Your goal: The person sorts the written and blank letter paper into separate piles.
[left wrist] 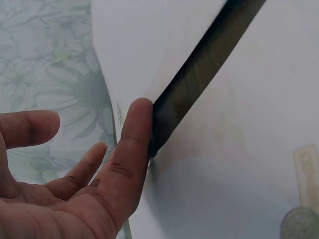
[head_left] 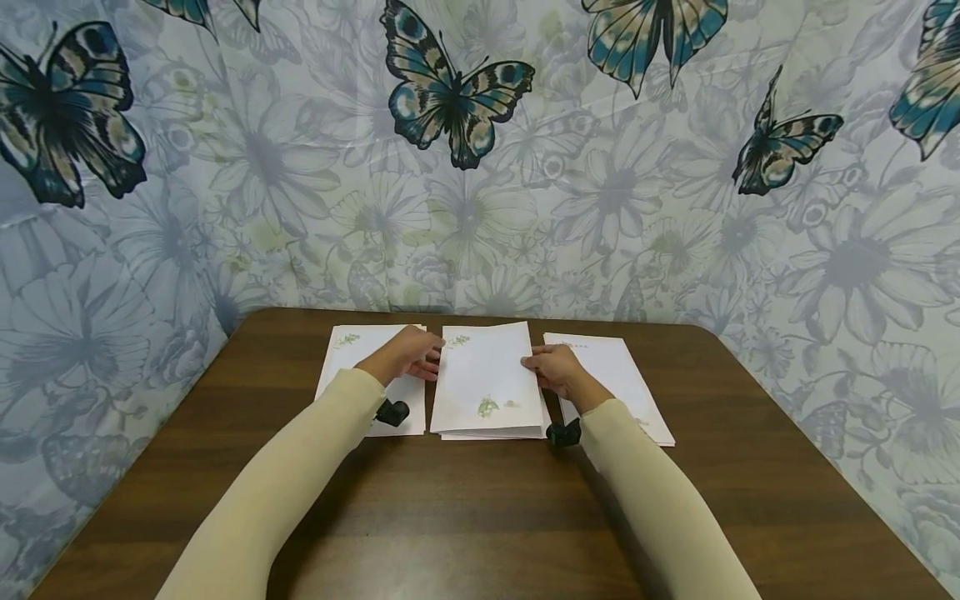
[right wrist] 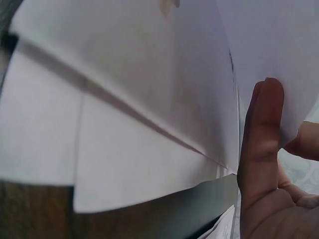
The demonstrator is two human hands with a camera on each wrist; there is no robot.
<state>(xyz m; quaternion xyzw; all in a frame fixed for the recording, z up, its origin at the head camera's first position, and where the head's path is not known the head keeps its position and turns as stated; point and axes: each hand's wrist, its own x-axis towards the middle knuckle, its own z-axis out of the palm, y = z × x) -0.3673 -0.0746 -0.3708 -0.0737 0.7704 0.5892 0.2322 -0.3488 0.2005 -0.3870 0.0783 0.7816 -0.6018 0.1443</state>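
In the head view, a stack of white paper sheets (head_left: 487,371) with small green leaf prints lies on the table between two other stacks. My right hand (head_left: 557,372) pinches the top sheet at its right edge. The right wrist view shows this sheet (right wrist: 294,45) between thumb and fingers (right wrist: 266,119), angled away from the sheets below. My left hand (head_left: 411,357) is over the left paper stack (head_left: 360,337), its fingers close by the middle stack's left edge. Seen in the left wrist view, its fingers (left wrist: 132,144) are extended and the thumb stands apart.
A right paper stack (head_left: 611,367) lies partly under my right forearm. The brown wooden table (head_left: 480,508) reaches back to a butterfly-and-flower patterned backdrop (head_left: 480,225). Dark wrist-worn devices show at both cuffs, above the table.
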